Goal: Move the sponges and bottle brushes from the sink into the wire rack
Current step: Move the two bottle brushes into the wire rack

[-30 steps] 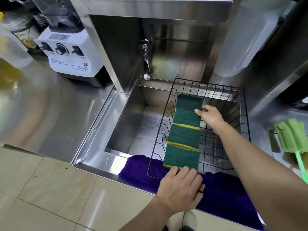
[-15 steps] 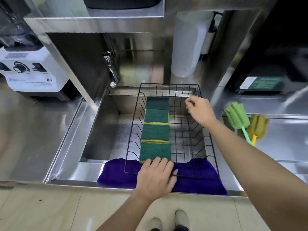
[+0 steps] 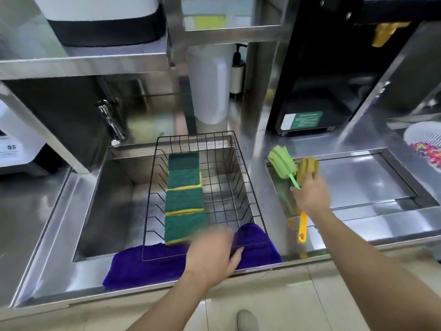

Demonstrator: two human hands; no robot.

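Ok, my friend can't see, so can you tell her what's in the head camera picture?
A person's right hand reaches onto two bottle brushes, one green and one yellow, in a steel sink. Their left hand rests at the near edge of a black wire rack holding four green sponges in a row, above a purple cloth.

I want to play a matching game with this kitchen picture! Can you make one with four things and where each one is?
Things:
1. row of green scouring sponges
2. purple cloth
3. green foam bottle brush
4. chrome tap

Places:
A. by the right hand
B. inside the black wire rack
C. above the sink's back left corner
D. draped over the sink's front edge

Pairs: 1-B, 2-D, 3-A, 4-C
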